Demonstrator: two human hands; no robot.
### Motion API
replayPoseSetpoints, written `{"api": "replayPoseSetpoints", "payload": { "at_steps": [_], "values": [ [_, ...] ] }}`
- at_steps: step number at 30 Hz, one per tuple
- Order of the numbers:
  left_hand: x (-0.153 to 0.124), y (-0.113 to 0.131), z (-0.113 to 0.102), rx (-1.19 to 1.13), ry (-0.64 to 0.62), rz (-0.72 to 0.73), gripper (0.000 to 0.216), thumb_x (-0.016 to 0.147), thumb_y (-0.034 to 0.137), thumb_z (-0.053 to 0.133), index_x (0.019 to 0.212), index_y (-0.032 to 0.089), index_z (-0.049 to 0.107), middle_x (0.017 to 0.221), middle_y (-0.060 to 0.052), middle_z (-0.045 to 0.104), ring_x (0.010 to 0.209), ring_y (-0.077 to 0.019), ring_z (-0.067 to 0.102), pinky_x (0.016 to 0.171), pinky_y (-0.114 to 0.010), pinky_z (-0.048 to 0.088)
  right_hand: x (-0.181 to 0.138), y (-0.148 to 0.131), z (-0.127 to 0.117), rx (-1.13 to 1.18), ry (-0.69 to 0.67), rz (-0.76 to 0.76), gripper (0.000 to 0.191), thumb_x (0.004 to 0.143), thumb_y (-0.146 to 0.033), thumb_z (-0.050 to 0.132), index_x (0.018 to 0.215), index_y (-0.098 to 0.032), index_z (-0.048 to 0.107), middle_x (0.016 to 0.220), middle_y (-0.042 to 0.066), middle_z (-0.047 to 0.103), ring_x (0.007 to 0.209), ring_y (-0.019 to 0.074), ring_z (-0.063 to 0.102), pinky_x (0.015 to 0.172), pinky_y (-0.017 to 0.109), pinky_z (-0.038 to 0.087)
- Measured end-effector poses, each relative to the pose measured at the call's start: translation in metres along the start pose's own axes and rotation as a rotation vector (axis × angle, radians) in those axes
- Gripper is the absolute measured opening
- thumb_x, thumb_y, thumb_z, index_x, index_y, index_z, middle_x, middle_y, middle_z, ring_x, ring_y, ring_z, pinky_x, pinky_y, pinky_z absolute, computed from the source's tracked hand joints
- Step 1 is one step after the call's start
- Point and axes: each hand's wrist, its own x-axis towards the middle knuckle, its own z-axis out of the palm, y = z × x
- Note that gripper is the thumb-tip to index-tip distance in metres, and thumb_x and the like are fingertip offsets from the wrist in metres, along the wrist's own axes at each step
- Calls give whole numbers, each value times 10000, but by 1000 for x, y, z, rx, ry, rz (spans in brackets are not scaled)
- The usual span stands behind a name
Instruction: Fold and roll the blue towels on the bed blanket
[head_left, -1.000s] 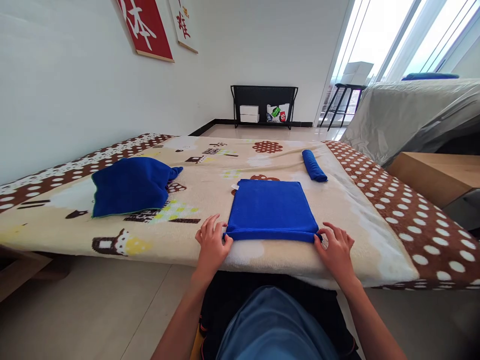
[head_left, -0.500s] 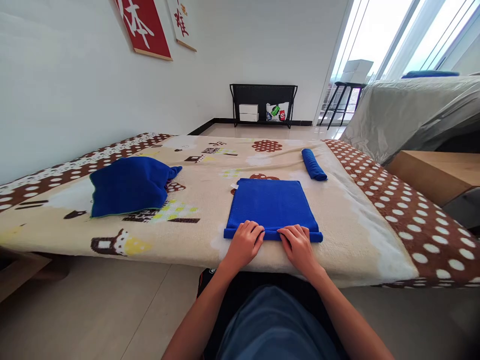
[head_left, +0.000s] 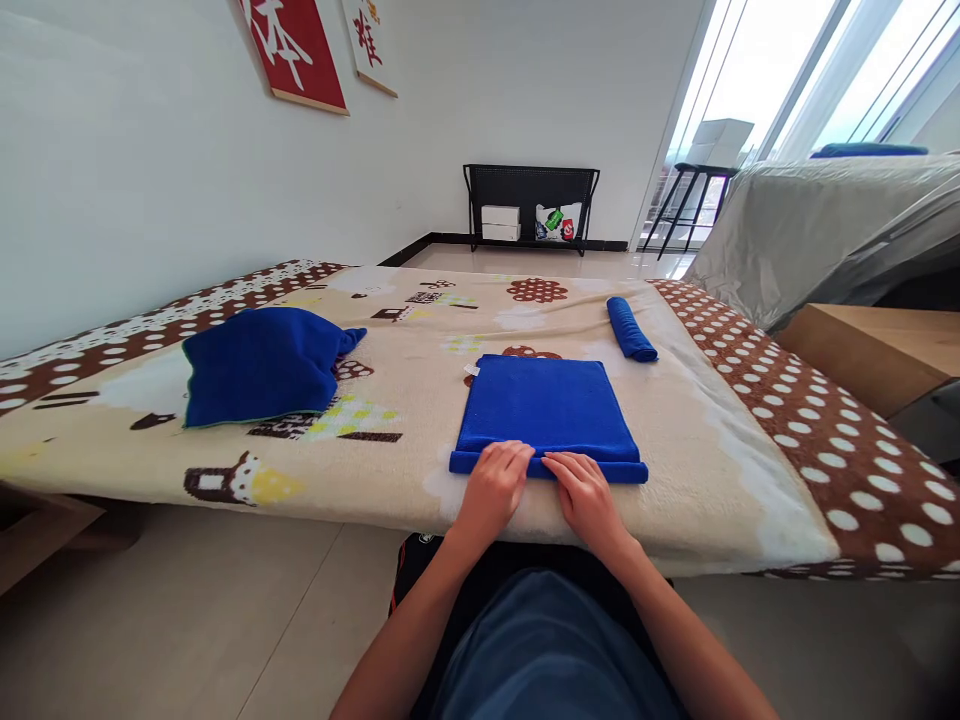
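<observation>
A blue towel lies flat in front of me, its near edge rolled into a narrow tube. My left hand curls its fingers over the middle of that roll. Close beside it, my right hand grips the same roll, with a small gap between the two. The roll's ends stick out past both hands, and a white tag shows at the towel's far left corner. Beyond to the right rests a fully rolled blue towel. On the left, another blue towel lies loose and crumpled.
A cream patterned blanket with a brown polka-dot border covers the bed. To the right stand a wooden box and a sheet-covered piece of furniture. A black rack is against the far wall, and a stool is by the window.
Both hands have shifted closer together along the roll, the right one moving left. The view has tilted slightly; the other towels stay in place.
</observation>
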Motion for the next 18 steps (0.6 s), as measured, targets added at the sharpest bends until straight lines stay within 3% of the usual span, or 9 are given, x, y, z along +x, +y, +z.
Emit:
{"api": "replayPoseSetpoints", "payload": {
  "at_steps": [4, 12, 15, 18],
  "values": [
    [0, 2, 10, -60, -80, 32, 366, 1035, 203, 388, 1325, 171, 610, 1335, -78, 673, 1241, -209, 619, 1061, -388, 472, 2, 3, -2, -13, -72, 5, 397, 1013, -154, 390, 1338, -188, 616, 1329, 80, 654, 1234, 210, 595, 1087, 420, 447],
    [-31, -61, -20, 192, -44, -245, 363, 1043, 281, 402, 1307, 197, 637, 1380, -99, 638, 1324, -276, 568, 1094, -523, 387, -27, 55, -41, -240, -56, 170, 376, 1058, -298, 395, 1347, -205, 617, 1383, 64, 623, 1304, 232, 569, 1148, 468, 384],
    [-31, -57, -26, 244, 32, -249, 341, 1029, 219, 419, 1277, 205, 652, 1380, -103, 638, 1349, -304, 542, 1119, -580, 316, -28, 51, -39, -269, 5, 165, 372, 1047, -248, 399, 1342, -207, 622, 1359, 65, 640, 1315, 241, 564, 1202, 527, 300],
    [-21, -30, -20, 160, 48, -105, 373, 1016, 152, 414, 1326, 202, 615, 1403, -98, 622, 1377, -264, 517, 1099, -503, 367, -21, 32, -29, -207, 16, 93, 406, 1026, -172, 391, 1373, -210, 600, 1380, 55, 626, 1355, 218, 528, 1209, 499, 317]
  ]
}}
